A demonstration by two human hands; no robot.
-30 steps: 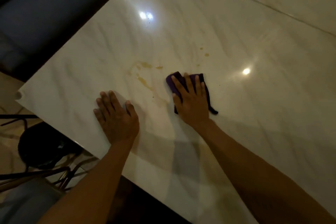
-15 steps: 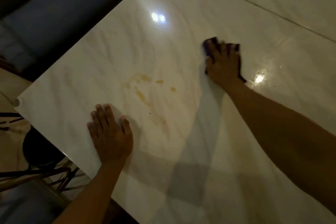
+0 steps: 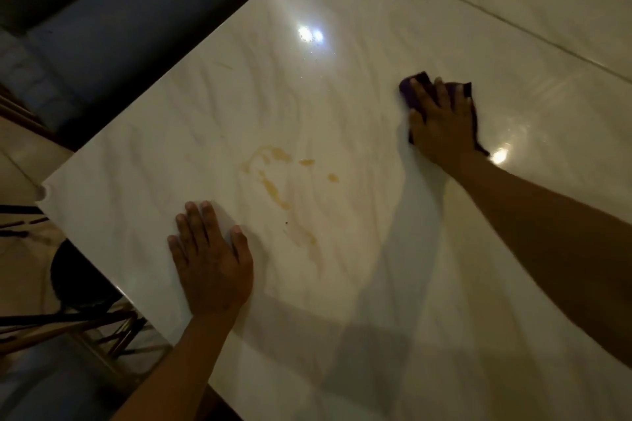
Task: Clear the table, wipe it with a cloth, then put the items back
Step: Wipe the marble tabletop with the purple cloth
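You have one table [image 3: 342, 335] in front of you, one purple cloth [image 3: 415, 87] on it, and two hands: one left hand [image 3: 213, 267] and one right hand [image 3: 443, 121]. You see several yellowish stains [image 3: 273, 188] and two bright light reflections [image 3: 309, 34].

We have one view only, from the person's head, looking forward and steeply down onto the table [image 3: 342, 106]. It sits close above the table's near edge, its left corner at frame left.
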